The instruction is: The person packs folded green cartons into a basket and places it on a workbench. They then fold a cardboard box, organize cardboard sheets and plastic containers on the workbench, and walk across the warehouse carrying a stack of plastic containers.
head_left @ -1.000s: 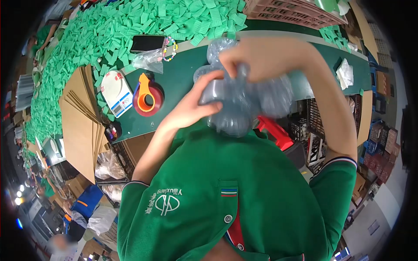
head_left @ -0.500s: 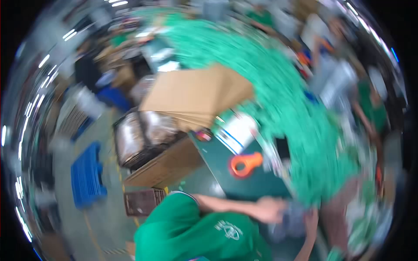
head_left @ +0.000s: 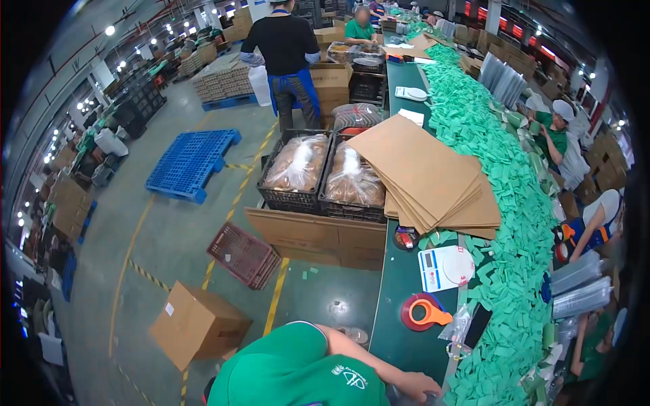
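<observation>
My left hand (head_left: pixel 418 386) is low at the bottom edge, over the near end of the green work table (head_left: pixel 394 335). Its fingers bend downward and look closed, against a greyish thing that the frame cuts off. My right hand is out of view. Just beyond the left hand lie a small clear plastic bag (head_left: pixel 457 326) and a dark flat phone-like object (head_left: pixel 478 325). Farther up the table are an orange tape dispenser (head_left: pixel 433 312) with red tape and a white digital scale (head_left: pixel 447 268).
Green packets (head_left: pixel 504 271) heap along the table's right. Cardboard sheets (head_left: pixel 423 172) overhang black crates (head_left: pixel 291 196) of bagged goods. A maroon crate (head_left: pixel 244 255), a carton (head_left: pixel 196 325) and a blue pallet (head_left: pixel 191 162) stand on the floor. Co-workers (head_left: pixel 284 61) stand or sit around.
The view has swung and sharpened, now showing more of the floor and hall. Both hands were visible around a greyish, blurred item; now only my left hand shows, lower in the frame.
</observation>
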`<act>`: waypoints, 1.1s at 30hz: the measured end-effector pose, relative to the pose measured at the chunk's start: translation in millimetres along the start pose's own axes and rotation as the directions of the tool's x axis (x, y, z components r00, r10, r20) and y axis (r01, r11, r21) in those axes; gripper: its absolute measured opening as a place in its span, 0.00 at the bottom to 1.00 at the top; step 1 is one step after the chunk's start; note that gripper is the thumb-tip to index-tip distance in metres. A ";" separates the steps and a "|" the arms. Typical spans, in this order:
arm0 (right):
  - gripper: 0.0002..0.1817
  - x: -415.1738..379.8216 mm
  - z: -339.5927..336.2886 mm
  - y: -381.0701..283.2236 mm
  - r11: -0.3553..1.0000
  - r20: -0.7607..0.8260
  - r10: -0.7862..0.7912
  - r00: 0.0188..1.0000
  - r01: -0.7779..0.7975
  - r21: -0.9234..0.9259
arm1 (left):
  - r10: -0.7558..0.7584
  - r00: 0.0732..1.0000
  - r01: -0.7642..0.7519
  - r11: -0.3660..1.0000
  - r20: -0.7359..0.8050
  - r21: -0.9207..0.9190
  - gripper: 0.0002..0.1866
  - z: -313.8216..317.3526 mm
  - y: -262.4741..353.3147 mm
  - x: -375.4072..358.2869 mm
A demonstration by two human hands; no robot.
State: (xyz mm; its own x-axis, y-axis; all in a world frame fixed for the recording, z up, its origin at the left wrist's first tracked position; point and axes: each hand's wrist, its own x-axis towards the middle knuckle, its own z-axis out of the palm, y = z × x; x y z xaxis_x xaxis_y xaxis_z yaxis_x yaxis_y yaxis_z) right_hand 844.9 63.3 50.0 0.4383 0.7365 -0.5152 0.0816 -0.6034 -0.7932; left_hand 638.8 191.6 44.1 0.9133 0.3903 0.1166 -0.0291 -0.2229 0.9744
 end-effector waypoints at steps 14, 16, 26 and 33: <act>0.12 14.0 92.8 -49.7 0.984 0.467 0.136 0.874 -0.064 -0.167 | -0.106 0.993 0.109 0.992 0.051 -0.064 0.27 -40.1 2.5 -68.5; 0.12 18.9 93.7 -49.2 0.979 0.482 0.157 0.862 -0.072 -0.190 | -0.208 0.974 0.220 0.961 0.089 -0.165 0.28 -40.6 -3.9 -74.6; 0.11 25.9 84.1 -32.7 0.950 0.554 0.281 0.784 -0.147 -0.275 | -0.176 0.983 0.173 0.984 -0.061 -0.040 0.23 -25.4 25.3 -130.3; 0.11 44.0 82.0 -38.8 0.895 0.634 0.445 0.632 -0.296 -0.334 | -0.187 0.982 0.191 0.975 -0.039 0.115 0.23 -43.2 90.7 -143.3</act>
State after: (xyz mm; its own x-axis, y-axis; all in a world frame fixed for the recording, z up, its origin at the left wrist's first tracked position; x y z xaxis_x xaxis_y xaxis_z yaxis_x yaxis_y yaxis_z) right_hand 787.7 144.2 31.4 -0.2539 0.3907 -0.8848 0.2424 -0.8599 -0.4493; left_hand 487.8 154.1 124.1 0.8859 0.4599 -0.0606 0.1923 -0.2454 0.9501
